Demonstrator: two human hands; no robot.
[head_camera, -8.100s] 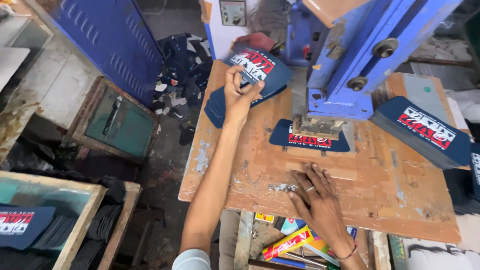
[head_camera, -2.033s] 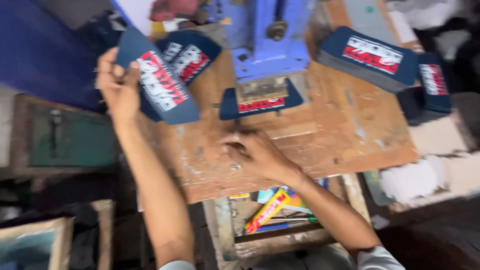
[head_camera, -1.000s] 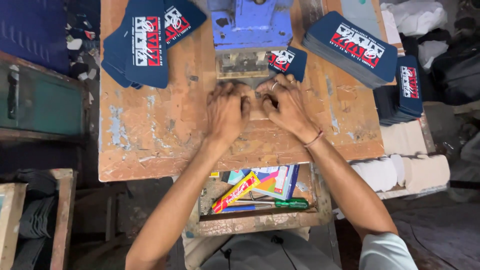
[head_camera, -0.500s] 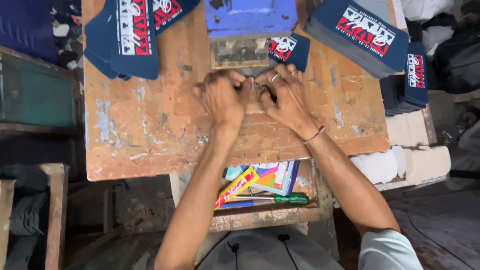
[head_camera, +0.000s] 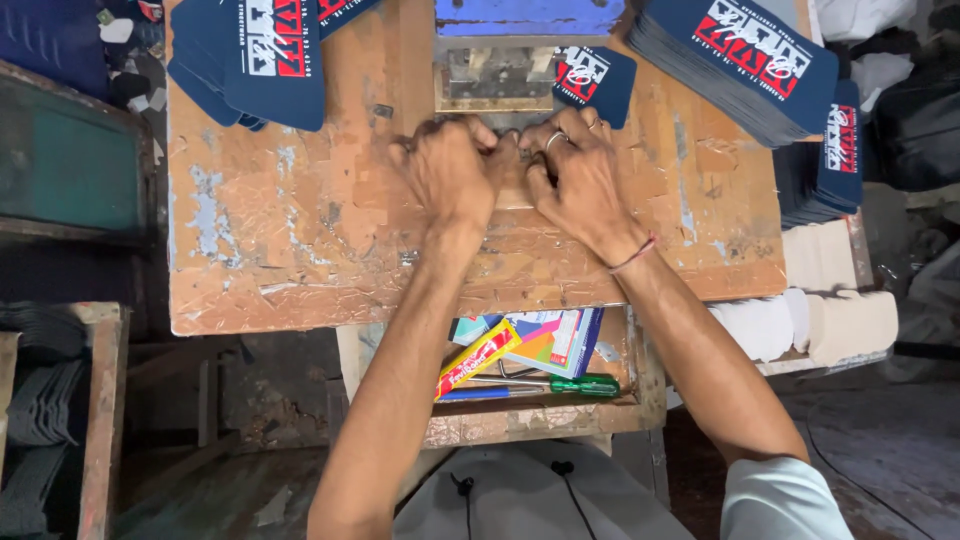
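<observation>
Left hand (head_camera: 450, 170): mine, fingers curled, pinning the dark blue printed piece (head_camera: 596, 82) at the worktop's (head_camera: 300, 260) far edge.
Right hand (head_camera: 580, 175): likewise curled, squaring it under the blue press (head_camera: 525, 50).
Stacks (head_camera: 740, 60): far corners, within reach.

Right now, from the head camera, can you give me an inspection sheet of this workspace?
Surface: worn wooden bench top with flaked paint, scratched and patched.
Job's things: blue press at the far edge; dark blue printed piece lying under its metal die block.
Clutter: fanned pieces far left; thick stack far right; a second stack off the right edge; green-handled screwdriver and colourful packets in the tray below.
Hands: left hand and right hand curled together just in front of the die; what they grip is hidden.
Cables: nothing seen.
Surroundings: green metal box left, pale foam blocks right.
</observation>
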